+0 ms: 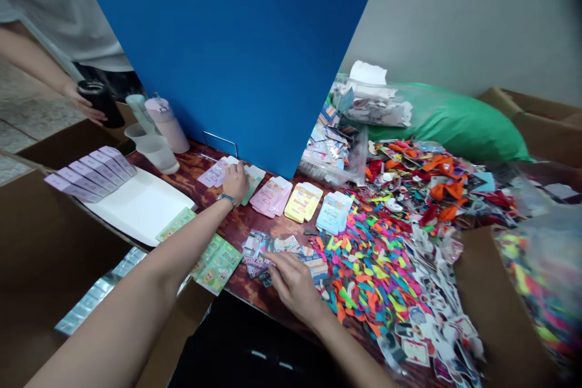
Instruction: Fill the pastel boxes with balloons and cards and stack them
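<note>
On my remote feed: big blue panel [240, 42] at far ctr. To its left, pink lidded bottle [169, 124] w/ translucent plastic cups [159, 153] just beside. Far left, co-worker [63, 6] in lt. T-shirt holds blk tumbler [100, 103]. Far right I've got bulging green sack [468, 118], cardboard box [536, 121] nr it, gray wall [454, 24] behind.
</note>
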`<state>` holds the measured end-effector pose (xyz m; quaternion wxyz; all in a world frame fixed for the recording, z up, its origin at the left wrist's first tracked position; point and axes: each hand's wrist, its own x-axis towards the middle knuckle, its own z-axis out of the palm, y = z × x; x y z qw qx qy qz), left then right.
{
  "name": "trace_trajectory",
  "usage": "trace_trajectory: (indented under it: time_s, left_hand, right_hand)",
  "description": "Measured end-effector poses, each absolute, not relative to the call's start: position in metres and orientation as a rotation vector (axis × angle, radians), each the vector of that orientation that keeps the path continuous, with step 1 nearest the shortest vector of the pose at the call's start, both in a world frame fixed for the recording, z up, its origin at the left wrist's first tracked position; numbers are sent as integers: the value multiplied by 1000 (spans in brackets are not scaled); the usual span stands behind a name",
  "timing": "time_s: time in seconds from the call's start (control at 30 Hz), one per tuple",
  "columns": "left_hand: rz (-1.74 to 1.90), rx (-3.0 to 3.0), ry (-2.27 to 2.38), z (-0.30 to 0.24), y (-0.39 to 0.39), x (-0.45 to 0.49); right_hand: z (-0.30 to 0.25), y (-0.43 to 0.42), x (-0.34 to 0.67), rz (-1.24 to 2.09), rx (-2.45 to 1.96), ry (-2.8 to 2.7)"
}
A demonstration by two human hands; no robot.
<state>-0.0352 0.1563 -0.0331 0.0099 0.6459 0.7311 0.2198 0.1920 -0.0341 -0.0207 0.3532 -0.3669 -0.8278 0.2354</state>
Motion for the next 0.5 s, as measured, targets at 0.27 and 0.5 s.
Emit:
trace_trajectory:
  time_s: [0.27,0.5]
  left_hand:
    - [987,2252,1849,34,95,-16]
    - [1351,2195,1440,45,45,17]
  right_hand:
    - [20,29,198,286,-1106,-1970]
    - [15,29,194,564,-1140,-1831]
